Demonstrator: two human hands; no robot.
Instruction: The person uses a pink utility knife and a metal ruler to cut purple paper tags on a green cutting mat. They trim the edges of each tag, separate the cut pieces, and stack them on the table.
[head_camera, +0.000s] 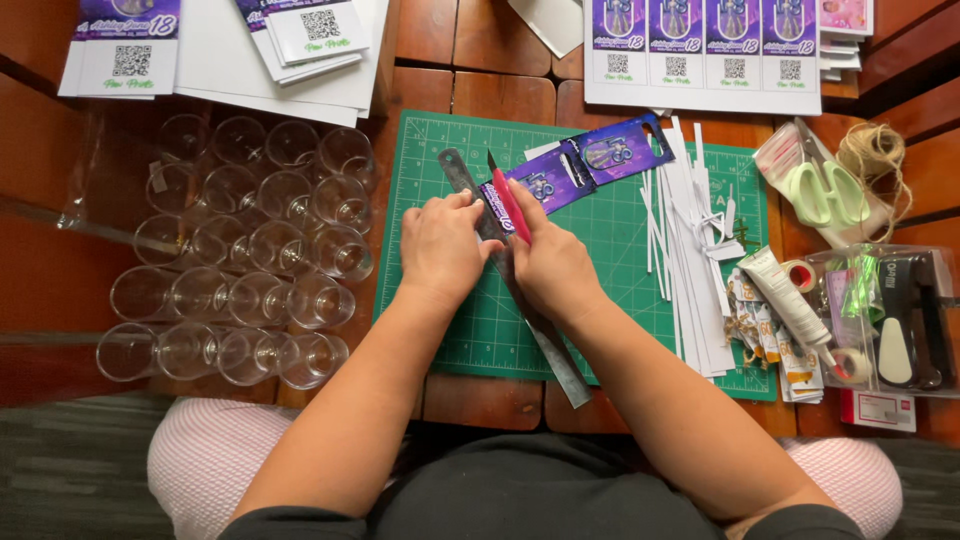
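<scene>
Left hand pressed flat, fingers curled, on a steel ruler lying aslant across the green mat, from the mat's upper left toward its lower edge. Right hand closed around a red knife, blade tip up against the ruler's edge. Under both, a purple card strip reaching toward the mat's top edge. White paper offcuts piled along the mat's right side, small packets spilling over its lower right corner. Clear cups lying in rows on the table's left, just beside the mat. Printed sheets along the far edge. Green scissors and twine at the right edge, a glue tube and clear box below them.
</scene>
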